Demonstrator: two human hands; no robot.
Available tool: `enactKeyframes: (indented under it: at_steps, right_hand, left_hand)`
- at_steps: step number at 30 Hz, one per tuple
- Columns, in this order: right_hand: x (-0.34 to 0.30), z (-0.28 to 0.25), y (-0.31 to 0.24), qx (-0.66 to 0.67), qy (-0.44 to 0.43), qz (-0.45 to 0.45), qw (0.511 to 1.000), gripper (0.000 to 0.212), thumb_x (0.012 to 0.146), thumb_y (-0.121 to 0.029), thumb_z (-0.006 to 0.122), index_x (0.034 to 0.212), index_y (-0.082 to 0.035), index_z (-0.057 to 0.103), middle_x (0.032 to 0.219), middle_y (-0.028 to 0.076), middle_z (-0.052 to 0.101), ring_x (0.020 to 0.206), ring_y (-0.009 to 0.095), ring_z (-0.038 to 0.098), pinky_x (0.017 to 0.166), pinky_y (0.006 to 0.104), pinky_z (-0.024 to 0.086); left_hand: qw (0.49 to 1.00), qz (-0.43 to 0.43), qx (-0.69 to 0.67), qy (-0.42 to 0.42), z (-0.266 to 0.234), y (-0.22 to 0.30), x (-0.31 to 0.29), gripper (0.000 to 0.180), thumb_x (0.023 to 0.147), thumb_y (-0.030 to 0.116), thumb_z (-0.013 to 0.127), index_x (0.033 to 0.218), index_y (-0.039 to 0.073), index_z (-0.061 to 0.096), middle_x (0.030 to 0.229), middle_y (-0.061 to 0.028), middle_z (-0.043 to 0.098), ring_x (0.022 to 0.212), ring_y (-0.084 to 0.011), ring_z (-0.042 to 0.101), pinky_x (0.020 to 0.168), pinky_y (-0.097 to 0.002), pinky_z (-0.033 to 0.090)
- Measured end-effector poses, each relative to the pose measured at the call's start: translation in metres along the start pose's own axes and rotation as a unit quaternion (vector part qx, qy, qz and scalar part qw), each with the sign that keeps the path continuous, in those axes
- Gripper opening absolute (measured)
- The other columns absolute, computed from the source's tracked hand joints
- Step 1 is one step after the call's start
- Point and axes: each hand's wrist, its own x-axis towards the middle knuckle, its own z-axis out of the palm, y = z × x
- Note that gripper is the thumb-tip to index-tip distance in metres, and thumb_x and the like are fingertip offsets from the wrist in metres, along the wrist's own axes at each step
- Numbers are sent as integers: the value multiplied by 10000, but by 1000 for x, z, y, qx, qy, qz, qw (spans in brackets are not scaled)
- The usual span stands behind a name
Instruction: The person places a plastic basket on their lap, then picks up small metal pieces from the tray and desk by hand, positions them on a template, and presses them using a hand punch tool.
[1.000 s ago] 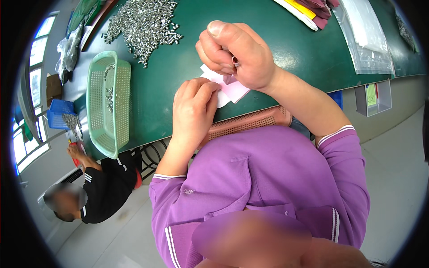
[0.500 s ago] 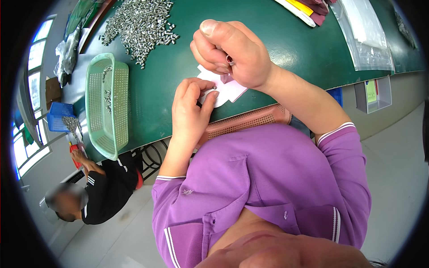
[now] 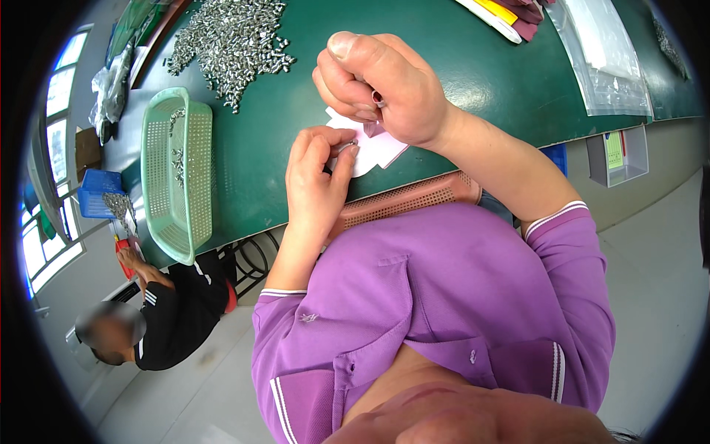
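Green table (image 3: 510, 89) from ten o'clock round to two. Between nine and ten, a pale green basket (image 3: 201, 152); at eleven, a loose pile of small metal parts (image 3: 233, 48). Just past twelve, right hand (image 3: 388, 89), curled into a tight fist; at eleven, left hand (image 3: 318, 166), thumb and forefinger pinched narrow. Near twelve, beneath both, pinkish-white paper (image 3: 384, 150). Inside the right fist, a slim tool (image 3: 378, 98). Between left thumb and forefinger, apparently, a metal piece (image 3: 353, 143).

Your shot's bright: windows (image 3: 56, 142) blown out on the left, soft glare on the green table (image 3: 481, 92), your right hand (image 3: 399, 89) pretty sharp, co-worker's head (image 3: 111, 331) blurred, fisheye edges curving into black.
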Motion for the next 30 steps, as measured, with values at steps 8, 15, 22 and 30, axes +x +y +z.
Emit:
enactKeyframes:
  at_steps: [8, 15, 22, 30]
  right_hand:
    - [0, 0, 0, 9, 2, 0, 1000, 426, 882, -246, 291, 485, -93, 301, 443, -6, 308, 441, 79, 278, 407, 221, 246]
    - [-2, 0, 0, 11, -8, 13, 1000, 420, 876, -256, 299, 492, -87, 309, 450, 9, 318, 431, 82, 261, 405, 226, 250]
    - [-2, -1, -2, 5, -9, 17, 1000, 421, 876, -266, 300, 494, -88, 310, 459, 16, 332, 429, 81, 258, 403, 225, 249]
    - [-4, 0, -6, 19, -24, 23, 999, 424, 877, -258, 303, 487, -91, 311, 451, 6, 318, 435, 78, 261, 402, 220, 244]
  left_hand:
    - [1000, -14, -1, -6, -1, 4, -1, 88, 680, -9, 634, 748, 14, 582, 805, -78, 547, 701, -205, 547, 593, -277, 447]
    - [999, 35, 13, 17, 3, 5, -1, 90, 678, -12, 638, 740, 14, 578, 784, -75, 550, 704, -200, 557, 578, -277, 446]
    - [1000, 8, -18, 12, 4, 3, -4, 105, 674, -8, 649, 738, 20, 570, 757, -71, 547, 643, -188, 543, 541, -272, 443]
    - [997, 66, 27, -7, 2, 6, -4, 112, 659, 1, 650, 729, 30, 568, 748, -69, 544, 651, -212, 534, 560, -302, 438]
